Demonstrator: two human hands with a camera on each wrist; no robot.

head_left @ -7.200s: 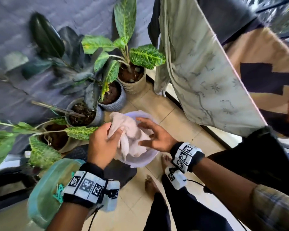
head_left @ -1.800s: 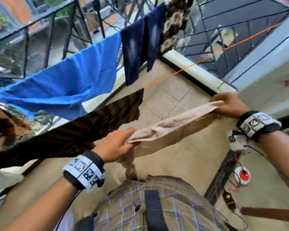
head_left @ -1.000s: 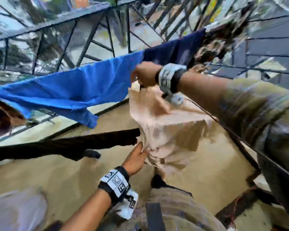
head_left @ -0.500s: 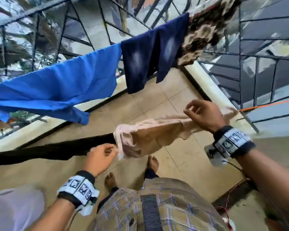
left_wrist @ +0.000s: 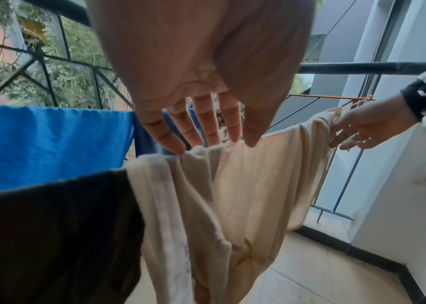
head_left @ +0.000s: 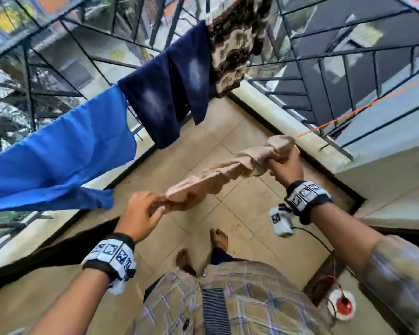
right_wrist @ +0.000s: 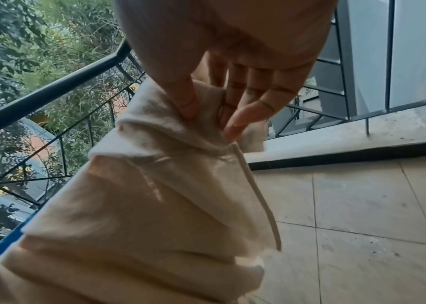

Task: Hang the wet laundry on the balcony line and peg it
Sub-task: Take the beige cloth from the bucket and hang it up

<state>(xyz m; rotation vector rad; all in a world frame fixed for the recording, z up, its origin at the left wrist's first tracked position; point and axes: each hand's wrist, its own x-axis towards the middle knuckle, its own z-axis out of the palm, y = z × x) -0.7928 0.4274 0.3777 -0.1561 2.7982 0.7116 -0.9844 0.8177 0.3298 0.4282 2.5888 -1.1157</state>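
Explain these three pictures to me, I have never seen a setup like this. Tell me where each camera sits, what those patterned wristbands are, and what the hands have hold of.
No machine here: a person hangs laundry, wearing three cameras. The wide picture comes from the head, looking down at both arms and the tiled floor. The other two come from the wrists, looking along each hand. The wristbands carry printed square markers; their purpose is not shown. A beige cloth lies draped over the orange line. The right hand pinches its bunched end; the left hand rests straight fingertips on its top edge. Next to it hangs a black garment, behind it a blue cloth. No peg shows.
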